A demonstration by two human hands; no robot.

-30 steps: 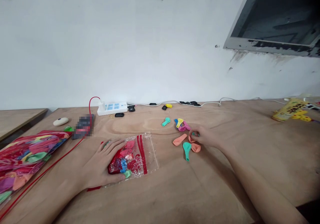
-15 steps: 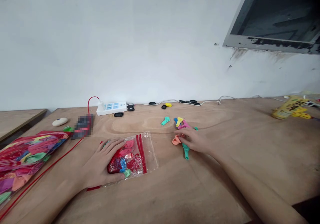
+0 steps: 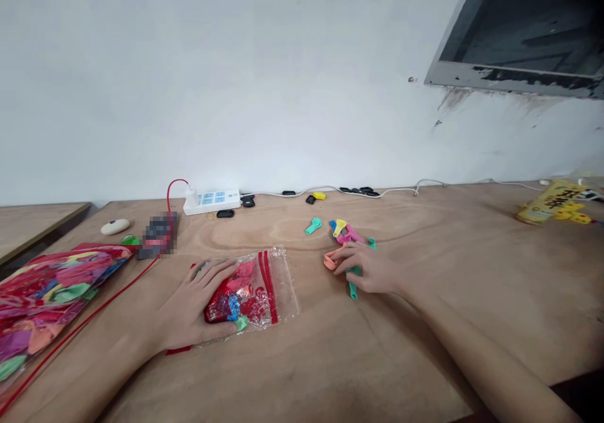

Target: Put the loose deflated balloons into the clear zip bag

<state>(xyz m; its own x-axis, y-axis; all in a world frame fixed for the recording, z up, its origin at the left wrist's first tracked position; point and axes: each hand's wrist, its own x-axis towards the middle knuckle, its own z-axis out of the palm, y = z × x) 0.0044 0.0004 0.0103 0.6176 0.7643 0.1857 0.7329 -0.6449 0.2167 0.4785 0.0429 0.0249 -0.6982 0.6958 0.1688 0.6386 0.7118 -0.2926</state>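
Note:
My left hand (image 3: 195, 306) lies flat with spread fingers on a small clear zip bag (image 3: 257, 287) holding coloured balloons, pressing it to the wooden table (image 3: 330, 360). My right hand (image 3: 370, 270) curls over loose flat balloons to the right of the bag. Its fingers close on an orange balloon (image 3: 329, 260), and a teal balloon (image 3: 352, 289) pokes out beneath the palm. Just beyond the hand lie more loose balloons: a teal one (image 3: 312, 226), a yellow one (image 3: 339, 227) and pink ones (image 3: 348, 235).
A large bag of mixed balloons (image 3: 42, 294) lies at the left edge, with a red cord (image 3: 89, 320) beside it. A white power strip (image 3: 211, 201), cables and small black items sit along the wall. A yellow packet (image 3: 554, 201) is at far right.
My right hand slid left over the orange and teal balloons and gathered them under its fingers. The left hand stayed on the zip bag.

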